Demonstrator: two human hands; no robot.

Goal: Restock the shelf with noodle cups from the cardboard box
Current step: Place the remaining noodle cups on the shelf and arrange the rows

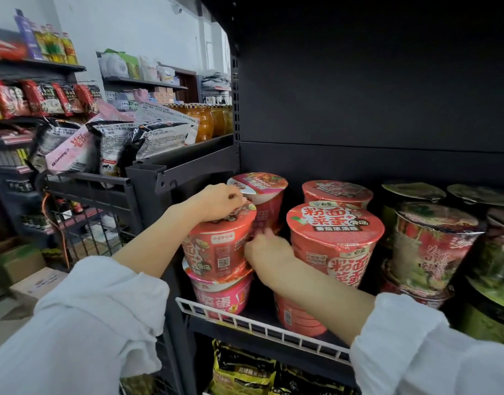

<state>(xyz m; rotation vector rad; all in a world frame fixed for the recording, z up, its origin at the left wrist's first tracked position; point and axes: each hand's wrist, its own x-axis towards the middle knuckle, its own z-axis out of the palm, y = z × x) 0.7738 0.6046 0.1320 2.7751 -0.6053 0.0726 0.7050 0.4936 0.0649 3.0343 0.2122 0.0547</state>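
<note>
The left hand lay curled over the lid of a red noodle cup, gripping its top. The right hand touched that cup's side; whether its fingers curled round the cup could not be told. The cup sat stacked on a pink cup at the left end of the shelf, beside more red cups and green-lidded cups.

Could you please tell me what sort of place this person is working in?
Most likely a small grocery shop: dark metal shelves hold stacked noodle cups, with packet noodles and jars on neighbouring racks.
</note>
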